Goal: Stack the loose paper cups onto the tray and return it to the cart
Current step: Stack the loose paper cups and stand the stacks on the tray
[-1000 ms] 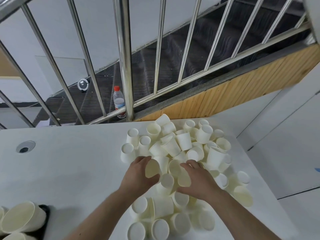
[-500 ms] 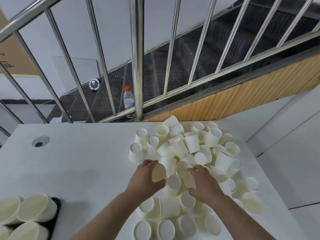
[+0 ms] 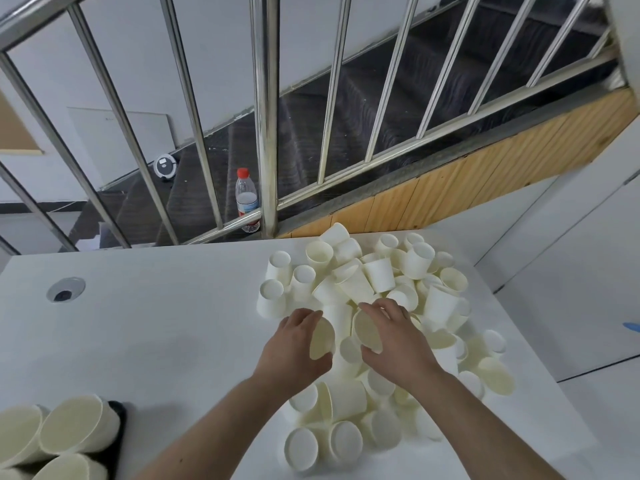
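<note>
**Both hands in cup pile, each gripping one cup**

Left hand (image 3: 296, 344) reaches in from lower centre, forearm bare, palm turned right, fingers curled round a cream paper cup lying on its side (image 3: 322, 337), thumb under the cup's open mouth, which faces the camera. Right hand (image 3: 398, 344) comes in from lower right, back of hand up, fingers bent over the rim of a second cream paper cup (image 3: 367, 330), thumb below it; mouth also faces the camera. The two held cups sit just beside each other, apart, at frame centre.

Loose pile of white paper cups (image 3: 381, 282) covers the right half of the white tabletop (image 3: 156, 323), some upright, some tipped, some mouth down. Black tray (image 3: 117, 431) at lower left edge, mostly cut off, carrying stacked cream cups lying on their sides (image 3: 69, 434). Cart not seen.

Round grey cable grommet (image 3: 65, 289) at left of table. Steel railing (image 3: 266, 116) behind; clear plastic bottle with red cap (image 3: 246, 199) on the dark stairs beyond it.
</note>
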